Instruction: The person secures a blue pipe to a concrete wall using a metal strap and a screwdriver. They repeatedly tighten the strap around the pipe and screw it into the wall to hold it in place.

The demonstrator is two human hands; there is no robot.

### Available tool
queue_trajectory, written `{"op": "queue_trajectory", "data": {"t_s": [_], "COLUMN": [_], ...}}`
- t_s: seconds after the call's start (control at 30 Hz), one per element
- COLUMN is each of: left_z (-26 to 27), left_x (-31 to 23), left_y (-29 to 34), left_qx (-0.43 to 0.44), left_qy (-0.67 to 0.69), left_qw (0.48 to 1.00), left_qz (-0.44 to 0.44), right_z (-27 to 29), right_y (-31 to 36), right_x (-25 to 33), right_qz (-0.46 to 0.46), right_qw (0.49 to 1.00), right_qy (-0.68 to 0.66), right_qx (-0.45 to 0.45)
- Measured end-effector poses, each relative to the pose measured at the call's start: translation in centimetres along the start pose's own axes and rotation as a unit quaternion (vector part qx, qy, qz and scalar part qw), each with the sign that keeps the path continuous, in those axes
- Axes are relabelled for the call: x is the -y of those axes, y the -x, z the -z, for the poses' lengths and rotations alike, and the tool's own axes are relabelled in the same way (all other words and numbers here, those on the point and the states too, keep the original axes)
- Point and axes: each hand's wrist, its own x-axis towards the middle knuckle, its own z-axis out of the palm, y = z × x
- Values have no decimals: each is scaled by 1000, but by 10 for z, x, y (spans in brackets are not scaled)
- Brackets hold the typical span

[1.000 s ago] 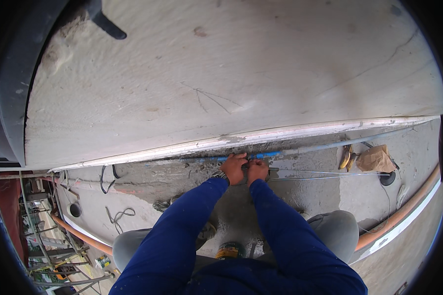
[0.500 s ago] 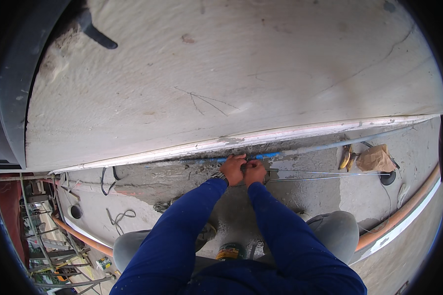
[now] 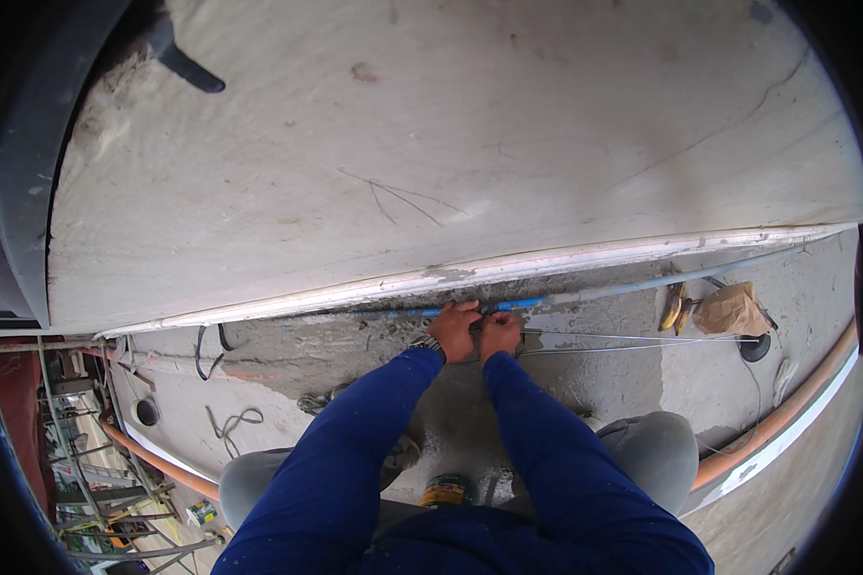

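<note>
My left hand (image 3: 454, 331) and my right hand (image 3: 499, 333) are close together over wet grey concrete, just below a blue pipe (image 3: 520, 304) at the foot of the wall. Both are closed, with fingers bent inward around something small and dark between them, mostly hidden. My left forefinger lies near the pipe. Two thin, straight metal rods (image 3: 633, 337) stretch from beside my right hand toward a black round fitting (image 3: 756, 347) on the right. A watch (image 3: 427, 343) is on my left wrist.
Wall with a white strip (image 3: 374, 289) along its base rises ahead. A brown paper bag (image 3: 731, 310) and yellow-handled tool (image 3: 678, 309) lie at right. A can (image 3: 448, 491) stands between my legs. Black cord (image 3: 232, 422) and a round hole (image 3: 148, 411) are at left, near an orange pipe (image 3: 163, 460).
My right hand has shifted very slightly right. My left hand stays almost in place, and the rods and pipe look the same.
</note>
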Motion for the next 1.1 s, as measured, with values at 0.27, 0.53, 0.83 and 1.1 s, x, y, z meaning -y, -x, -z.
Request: {"op": "queue_trajectory", "data": {"t_s": [0.27,0.53,0.83,1.1], "left_z": [-2,6,1,5], "left_x": [3,-4,5,1], "left_y": [2,1,1,4], "left_qx": [-14,3,-37,-36], "left_qy": [-11,4,27,30], "left_qw": [1000,1000,999,999], "left_qz": [-2,9,-9,0], "right_z": [1,4,-6,-6], "right_y": [4,11,5,6], "right_x": [1,5,-2,-5], "right_qz": [26,60,10,69], "right_qw": [998,994,996,994], "right_qy": [38,67,-42,36], "right_qx": [42,65,80,70]}}
